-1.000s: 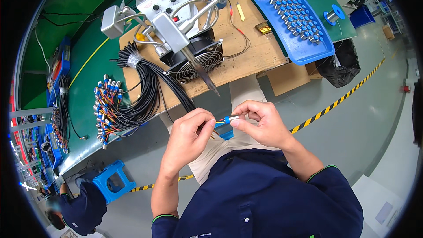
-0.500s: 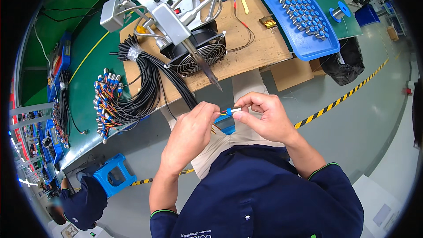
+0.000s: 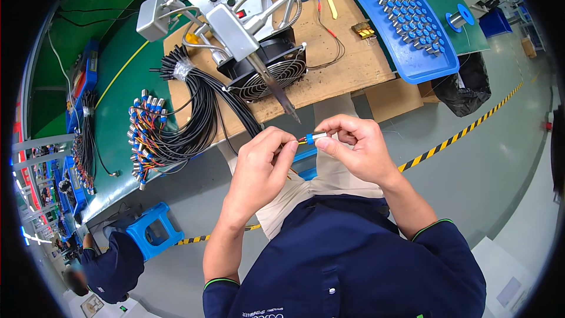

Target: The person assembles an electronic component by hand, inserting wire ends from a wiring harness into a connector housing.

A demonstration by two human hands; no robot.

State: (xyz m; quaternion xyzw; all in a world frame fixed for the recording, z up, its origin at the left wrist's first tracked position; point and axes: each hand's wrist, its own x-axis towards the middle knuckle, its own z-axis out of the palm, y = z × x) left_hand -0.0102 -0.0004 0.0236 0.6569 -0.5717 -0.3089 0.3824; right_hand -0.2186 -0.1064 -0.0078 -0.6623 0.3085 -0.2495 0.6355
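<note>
My left hand (image 3: 263, 164) pinches the coloured wires of a black cable just behind a small blue and silver connector (image 3: 312, 138). My right hand (image 3: 353, 146) grips the metal end of that connector with thumb and fingers. Both hands are held over my lap, just in front of the wooden bench edge. The tip of a soldering iron (image 3: 276, 89) on its stand points down toward the connector, a short way above it. The cable runs back to a bundle of black cables (image 3: 194, 112) on the bench.
A soldering machine (image 3: 232, 6) and a black fan (image 3: 268, 68) stand on the wooden board. A blue tray (image 3: 438, 68) with several blue connectors lies at right, beside a solder spool (image 3: 461, 19). Finished cable ends (image 3: 144, 135) fan out left. Another person in a dark cap (image 3: 112, 268) and a blue stool (image 3: 150, 229) are lower left.
Both hands with the connector have shifted slightly up toward the soldering iron tip. The grip stays the same.
</note>
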